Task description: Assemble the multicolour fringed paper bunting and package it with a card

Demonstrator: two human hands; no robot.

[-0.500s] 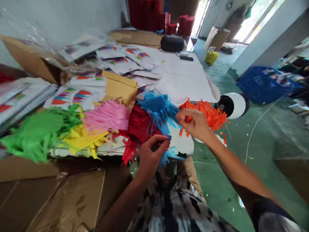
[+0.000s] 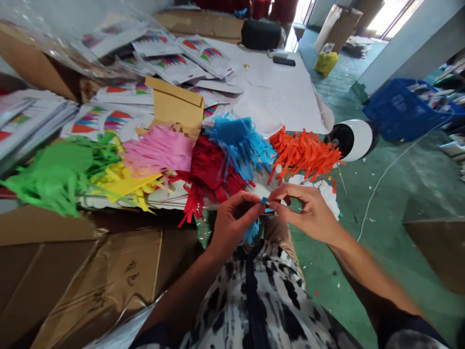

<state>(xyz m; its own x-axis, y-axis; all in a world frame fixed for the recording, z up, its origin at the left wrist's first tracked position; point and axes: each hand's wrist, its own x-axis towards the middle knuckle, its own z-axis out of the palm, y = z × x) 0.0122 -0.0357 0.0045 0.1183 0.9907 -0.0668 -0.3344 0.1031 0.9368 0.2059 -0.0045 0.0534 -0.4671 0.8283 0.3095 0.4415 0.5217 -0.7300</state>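
Note:
My left hand (image 2: 232, 223) pinches a small blue fringed paper piece (image 2: 251, 230) whose strips hang down under the fingers. My right hand (image 2: 308, 211) meets it from the right and pinches the same piece at its top end (image 2: 264, 200). Both hands hover over my lap, just in front of a row of fringed paper piles: orange (image 2: 303, 150), blue (image 2: 238, 143), red (image 2: 209, 174), pink (image 2: 160, 148), yellow (image 2: 123, 186) and green (image 2: 54, 177).
Printed packaging cards (image 2: 109, 121) and a brown envelope (image 2: 174, 109) lie behind the piles on a white table (image 2: 286, 97). Cardboard boxes (image 2: 90, 276) stand at my left. A white fan (image 2: 350, 140) and a blue crate (image 2: 403, 109) sit on the green floor.
My right hand came back from the orange pile and joined my left hand on the blue piece. The camera tilted down a little.

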